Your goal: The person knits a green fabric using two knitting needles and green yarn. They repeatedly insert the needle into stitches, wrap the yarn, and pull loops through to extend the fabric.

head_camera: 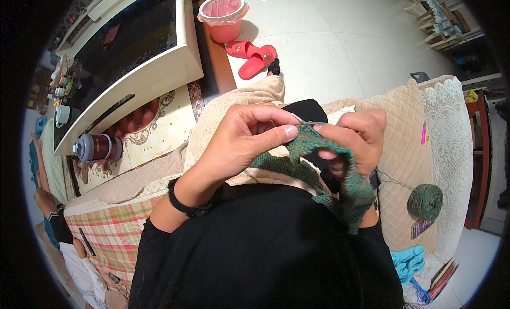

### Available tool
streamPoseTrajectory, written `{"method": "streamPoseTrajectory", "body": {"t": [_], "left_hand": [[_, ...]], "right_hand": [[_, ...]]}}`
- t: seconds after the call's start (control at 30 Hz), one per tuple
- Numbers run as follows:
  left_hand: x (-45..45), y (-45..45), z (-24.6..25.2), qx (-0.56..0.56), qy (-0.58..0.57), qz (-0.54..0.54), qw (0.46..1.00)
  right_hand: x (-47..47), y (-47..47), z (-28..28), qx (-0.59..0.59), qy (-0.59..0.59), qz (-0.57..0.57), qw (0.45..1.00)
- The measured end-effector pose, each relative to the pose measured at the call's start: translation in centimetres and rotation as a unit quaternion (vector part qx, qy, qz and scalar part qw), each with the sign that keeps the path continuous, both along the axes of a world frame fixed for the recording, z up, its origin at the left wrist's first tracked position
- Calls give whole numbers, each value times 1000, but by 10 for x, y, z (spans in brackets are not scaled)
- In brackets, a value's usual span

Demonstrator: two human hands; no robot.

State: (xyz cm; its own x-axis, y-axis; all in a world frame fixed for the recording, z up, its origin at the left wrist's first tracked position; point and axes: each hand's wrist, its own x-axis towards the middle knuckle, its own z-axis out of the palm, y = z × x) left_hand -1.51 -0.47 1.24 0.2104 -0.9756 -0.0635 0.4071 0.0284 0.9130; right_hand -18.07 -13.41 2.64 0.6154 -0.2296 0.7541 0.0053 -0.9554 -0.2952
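A strip of green, mottled knitting is stretched between my two hands above my lap. My left hand pinches its upper edge between thumb and forefinger, where the tip of a knitting needle shows. Close by on the right, my right hand grips the same edge, its lower fingers partly behind the fabric. The strip hangs down past my right hand, and more of it lies across my lap. A ball of green yarn rests to the right on the quilted cover, with a strand running toward my lap.
Beside the yarn lie a phone and a turquoise cloth. A pink pen-like object lies farther up. At left are a low table and a flask; another person's arm shows beyond. Red slippers and a pink bin stand ahead.
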Motion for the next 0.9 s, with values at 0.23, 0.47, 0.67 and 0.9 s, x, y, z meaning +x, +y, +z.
{"method": "streamPoseTrajectory", "body": {"t": [0.23, 0.47, 0.67, 0.9], "left_hand": [[-8, 1, 0, 37, -171, 26, 984], [6, 1, 1, 55, 74, -3, 996], [7, 2, 1, 47, 45, 20, 998], [-7, 0, -7, -1, -11, 42, 999]], "right_hand": [[29, 5, -2, 108, 71, 20, 991], [2, 1, 3, 57, 22, 27, 998], [-1, 0, 5, 92, 13, 76, 993], [15, 8, -7, 36, 16, -13, 999]]}}
